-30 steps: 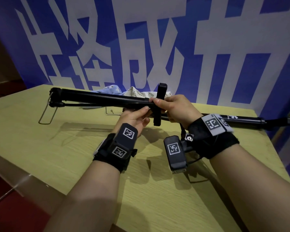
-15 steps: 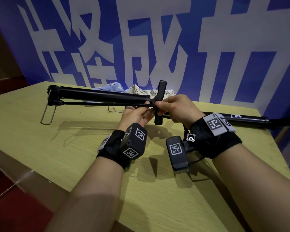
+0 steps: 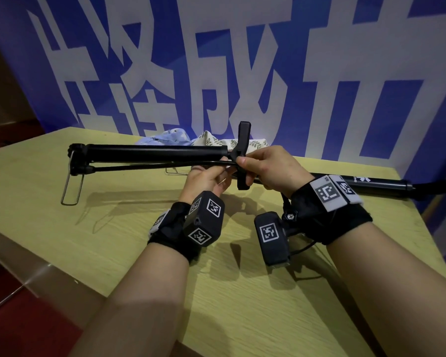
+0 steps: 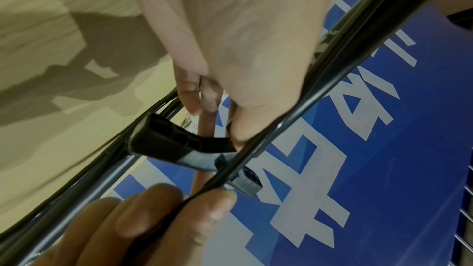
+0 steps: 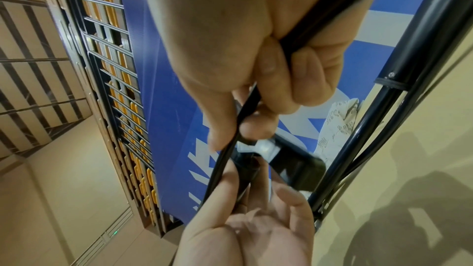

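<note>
Head view shows the black pump stretched across the wooden table, lifted at its middle by both hands, which are close together. The right hand curls round the thin hose where it meets the T-handle, seemingly to press it into the handle's clip. The left hand pinches the hose just beside, likely to hold it taut and aligned. Patterned cloths lie behind.

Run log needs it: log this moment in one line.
left hand pinches hose; right hand grips black crosspiece; pump held over table
</note>
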